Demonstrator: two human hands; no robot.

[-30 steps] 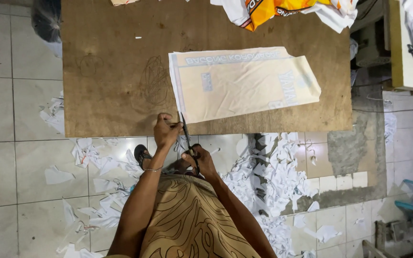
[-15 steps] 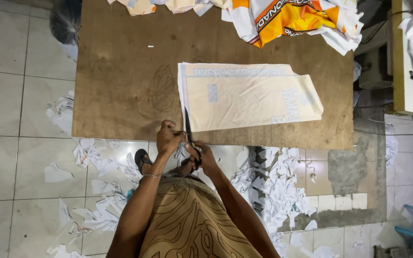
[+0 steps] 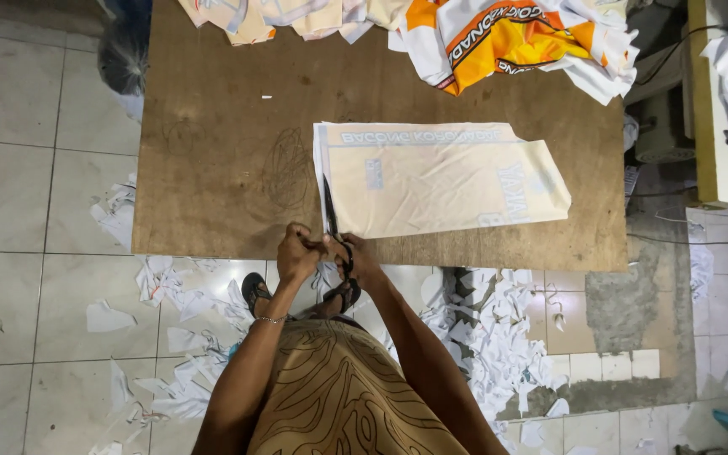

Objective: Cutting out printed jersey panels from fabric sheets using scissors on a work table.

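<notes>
Head view, looking straight down: both hands meet at the near edge of the table (image 3: 212,168). The right hand (image 3: 357,257) has its fingers closed through the handles of the scissors (image 3: 331,215), whose dark blades run away from the fingers up along the left edge of the cloth (image 3: 440,177). How far the blades are parted cannot be told. The left hand (image 3: 298,251) sits just beside the right, fingers curled down in a loose fist at the cloth's near left corner; whether they pinch the cloth is hidden.

Beyond the fingertips the pale cloth lies flat on the brown board, spreading away and to the right of both hands, its left edge touching the blades. Further off, past the cloth, a heap of orange and white fabric (image 3: 516,38) lies at the far edge. Below the wrists, white scraps (image 3: 499,337) litter the tiled floor (image 3: 27,194).
</notes>
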